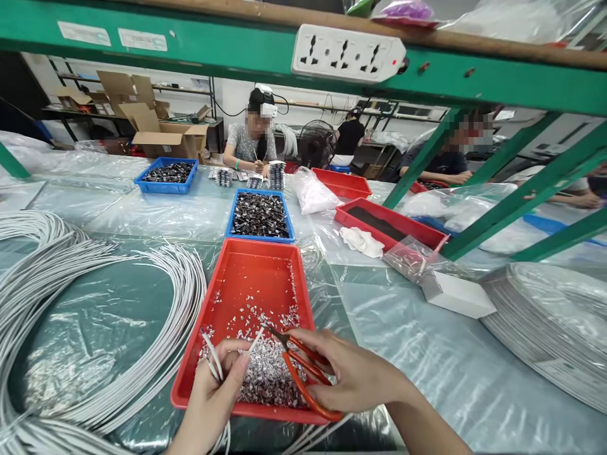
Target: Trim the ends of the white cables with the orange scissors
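Note:
My left hand pinches a white cable between thumb and forefinger, its end pointing up and to the right. Another white cable end sticks up beside the fingers of that hand. Orange-handled cutters are gripped in my right hand; their dark jaws are at the tip of the cable. Whether the blades touch it I cannot tell. Both hands are over a red tray, whose near half is covered with small shiny silver scraps.
Coils of white cable lie at left, a larger coil at right. Beyond the red tray stands a blue tray of black parts. A green frame with a power strip crosses overhead. A co-worker sits opposite.

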The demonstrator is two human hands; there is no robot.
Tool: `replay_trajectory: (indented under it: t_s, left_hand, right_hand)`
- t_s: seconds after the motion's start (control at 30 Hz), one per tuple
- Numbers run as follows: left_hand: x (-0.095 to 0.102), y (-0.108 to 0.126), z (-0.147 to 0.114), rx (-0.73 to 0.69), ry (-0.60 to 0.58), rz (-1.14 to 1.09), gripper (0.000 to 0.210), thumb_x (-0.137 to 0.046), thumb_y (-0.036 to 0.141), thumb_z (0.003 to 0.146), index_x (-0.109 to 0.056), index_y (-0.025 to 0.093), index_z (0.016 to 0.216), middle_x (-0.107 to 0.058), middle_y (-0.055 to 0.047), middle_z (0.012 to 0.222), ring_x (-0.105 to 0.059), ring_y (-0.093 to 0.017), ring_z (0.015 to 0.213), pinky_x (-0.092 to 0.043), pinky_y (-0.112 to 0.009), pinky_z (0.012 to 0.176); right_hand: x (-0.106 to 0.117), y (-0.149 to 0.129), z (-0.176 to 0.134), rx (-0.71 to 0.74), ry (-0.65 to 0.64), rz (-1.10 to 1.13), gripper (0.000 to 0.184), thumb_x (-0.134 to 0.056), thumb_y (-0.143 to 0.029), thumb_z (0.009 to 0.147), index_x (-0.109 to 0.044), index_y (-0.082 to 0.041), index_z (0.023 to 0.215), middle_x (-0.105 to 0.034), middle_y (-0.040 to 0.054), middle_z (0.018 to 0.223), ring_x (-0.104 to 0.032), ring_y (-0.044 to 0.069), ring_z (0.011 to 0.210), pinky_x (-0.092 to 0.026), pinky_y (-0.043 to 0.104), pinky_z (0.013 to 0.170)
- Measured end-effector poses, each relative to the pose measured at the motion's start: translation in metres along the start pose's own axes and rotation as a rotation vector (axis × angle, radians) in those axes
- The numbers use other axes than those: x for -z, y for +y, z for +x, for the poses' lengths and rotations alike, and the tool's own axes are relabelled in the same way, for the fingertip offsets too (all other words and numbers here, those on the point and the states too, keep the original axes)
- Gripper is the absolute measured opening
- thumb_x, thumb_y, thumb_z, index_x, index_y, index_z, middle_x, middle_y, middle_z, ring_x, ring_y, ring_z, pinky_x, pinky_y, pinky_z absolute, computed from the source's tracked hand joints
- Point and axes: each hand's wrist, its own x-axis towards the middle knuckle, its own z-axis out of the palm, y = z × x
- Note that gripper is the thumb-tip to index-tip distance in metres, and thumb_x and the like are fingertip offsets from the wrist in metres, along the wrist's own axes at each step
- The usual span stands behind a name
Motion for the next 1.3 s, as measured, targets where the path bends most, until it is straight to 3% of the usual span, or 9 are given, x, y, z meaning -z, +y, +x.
replay_trajectory:
  t_s: [0.37, 0.6, 0.7, 0.83, 0.97, 1.07, 1.13, 1.23, 1.3]
  left_hand:
    - [-0.015, 0.024, -0.006, 0.078, 0.170, 0.023, 0.041, -0.053, 0.047, 0.080, -0.048, 0.010, 0.094, -0.030, 0.004, 0.054, -0.024, -0.003, 0.044, -0.012, -0.019, 0.042]
    - [-0.007, 0.014, 0.009, -0.037, 0.053, 0.050, 0.034, -0.062, 0.040, 0.074, -0.047, 0.010, 0.076, -0.040, 0.001, 0.055, -0.033, -0.005, 0.046, -0.024, -0.016, 0.043]
    - [-0.003, 0.008, 0.010, 0.024, -0.059, -0.159, 0.034, -0.059, 0.041, 0.078, -0.047, 0.010, 0.083, -0.044, 0.001, 0.052, -0.037, -0.005, 0.040, -0.025, -0.015, 0.039]
    - [-0.004, 0.015, 0.009, 0.128, -0.382, -0.592, 0.026, -0.054, 0.032, 0.084, -0.045, 0.010, 0.073, -0.039, 0.002, 0.053, -0.035, -0.001, 0.036, -0.023, -0.011, 0.036]
    - [-0.005, 0.028, 0.010, 0.204, -0.607, -0.912, 0.024, -0.053, 0.026, 0.084, -0.041, 0.011, 0.070, -0.030, 0.004, 0.051, -0.023, 0.000, 0.030, -0.017, -0.011, 0.030]
    - [-0.008, 0.028, 0.010, 0.236, -0.453, -0.704, 0.024, -0.050, 0.028, 0.086, -0.043, 0.011, 0.071, -0.033, 0.003, 0.051, -0.024, 0.001, 0.031, -0.013, -0.011, 0.030]
    - [-0.010, 0.023, 0.009, 0.219, -0.392, -0.523, 0.025, -0.049, 0.034, 0.087, -0.045, 0.011, 0.077, -0.036, 0.004, 0.051, -0.025, 0.001, 0.030, -0.010, -0.013, 0.031]
    - [-0.013, 0.017, 0.010, 0.071, -0.316, -0.229, 0.031, -0.044, 0.041, 0.089, -0.045, 0.010, 0.080, -0.038, 0.004, 0.049, -0.026, 0.000, 0.030, -0.013, -0.014, 0.034]
    - [-0.011, 0.017, 0.011, -0.099, -0.206, 0.034, 0.029, -0.042, 0.036, 0.090, -0.048, 0.011, 0.078, -0.044, 0.001, 0.054, -0.036, -0.002, 0.037, -0.024, -0.015, 0.038]
  right_hand:
    - [0.002, 0.006, -0.001, 0.012, -0.034, -0.037, 0.020, -0.046, -0.023, 0.086, -0.049, -0.012, 0.103, -0.048, 0.0015, 0.070, -0.039, 0.010, 0.059, -0.032, 0.023, 0.056]
    - [0.003, -0.003, -0.001, 0.003, -0.099, -0.056, 0.014, -0.047, -0.017, 0.085, -0.048, -0.013, 0.098, -0.048, 0.0002, 0.071, -0.040, 0.011, 0.062, -0.031, 0.024, 0.058]
    - [0.006, -0.002, -0.001, 0.032, -0.076, -0.102, 0.017, -0.045, -0.023, 0.089, -0.049, -0.014, 0.103, -0.052, 0.0028, 0.077, -0.043, 0.012, 0.067, -0.032, 0.025, 0.060]
    - [0.012, 0.009, 0.002, 0.076, -0.148, -0.030, 0.017, -0.042, -0.020, 0.090, -0.052, -0.015, 0.104, -0.051, 0.0025, 0.074, -0.043, 0.011, 0.064, -0.032, 0.024, 0.060]
    - [0.007, 0.020, 0.013, 0.006, -0.018, 0.039, 0.022, -0.044, -0.018, 0.086, -0.054, -0.011, 0.104, -0.042, 0.0007, 0.063, -0.036, 0.010, 0.057, -0.028, 0.023, 0.053]
    - [-0.007, 0.018, 0.025, -0.088, 0.050, 0.479, 0.029, -0.061, -0.024, 0.079, -0.056, -0.009, 0.103, -0.025, -0.0047, 0.055, -0.021, 0.006, 0.048, -0.018, 0.019, 0.043]
    - [-0.020, 0.013, 0.035, -0.065, 0.078, 0.690, 0.029, -0.071, -0.023, 0.070, -0.059, -0.007, 0.092, -0.029, -0.0050, 0.052, -0.024, 0.005, 0.046, -0.021, 0.017, 0.043]
    - [-0.037, 0.007, 0.048, -0.014, 0.154, 0.891, 0.024, -0.071, -0.022, 0.071, -0.054, -0.007, 0.066, -0.043, -0.0009, 0.052, -0.037, 0.005, 0.046, -0.027, 0.016, 0.044]
    - [-0.043, 0.006, 0.052, -0.049, 0.059, 1.233, 0.030, -0.070, -0.024, 0.073, -0.046, -0.009, 0.063, -0.037, -0.0050, 0.044, -0.029, 0.003, 0.036, -0.023, 0.016, 0.041]
